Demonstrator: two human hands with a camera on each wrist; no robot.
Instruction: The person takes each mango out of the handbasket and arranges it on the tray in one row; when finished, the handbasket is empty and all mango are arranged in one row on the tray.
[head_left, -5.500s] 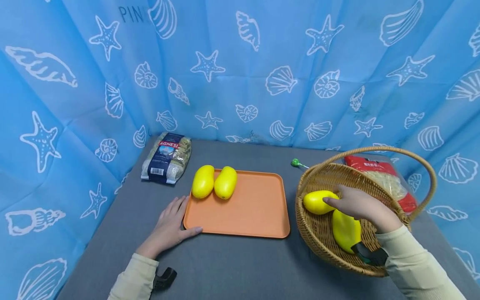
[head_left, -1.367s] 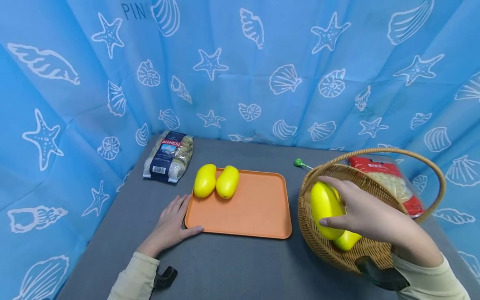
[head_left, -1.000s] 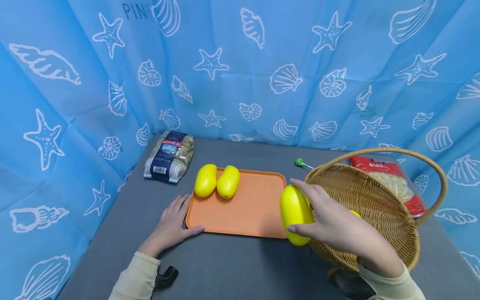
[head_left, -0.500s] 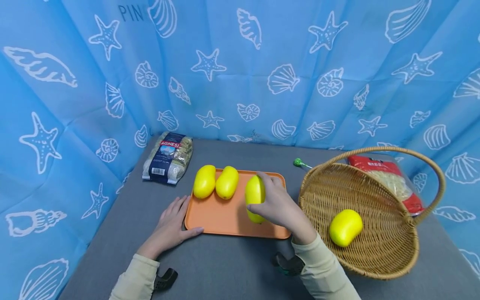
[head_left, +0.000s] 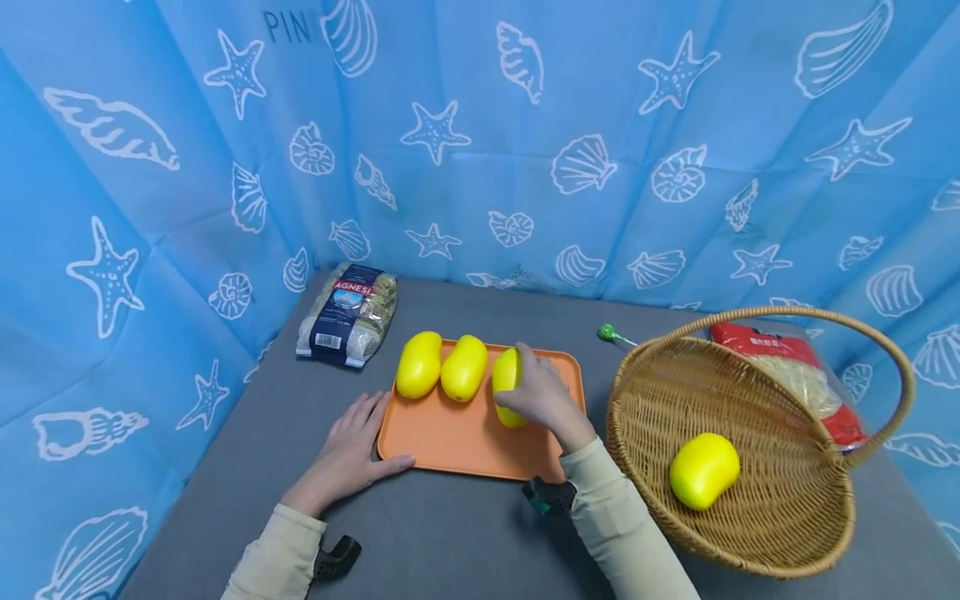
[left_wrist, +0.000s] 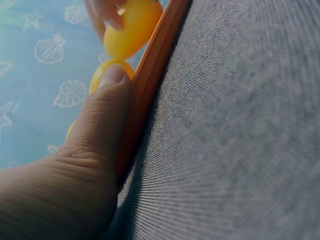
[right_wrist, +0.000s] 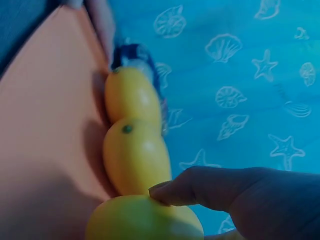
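My right hand [head_left: 543, 396] grips a yellow mango [head_left: 506, 375] at the right part of the orange tray [head_left: 457, 442]. In the right wrist view its thumb presses on that mango [right_wrist: 135, 220]; the other fingers are mostly hidden. Two more mangoes stand side by side at the tray's back left, a left one [head_left: 418, 365] and a right one [head_left: 464, 368]. My left hand [head_left: 345, 454] rests at the tray's left front corner, fingers extended along the left side and thumb against the front edge. Another mango [head_left: 703, 471] lies in the wicker basket [head_left: 787, 517].
The basket's tall arched handle [head_left: 813, 312] rises to the right of the tray. Behind the basket lies a red noodle packet [head_left: 795, 367]. A green lollipop [head_left: 609, 332] is beyond the tray's right corner, and an Agnesi pasta bag [head_left: 348, 315] at the back left. A blue curtain [head_left: 480, 150] hangs behind.
My right hand took a mango from the basket, carried it left over the tray and lowered it beside the other two. The left hand stayed at the tray's corner.
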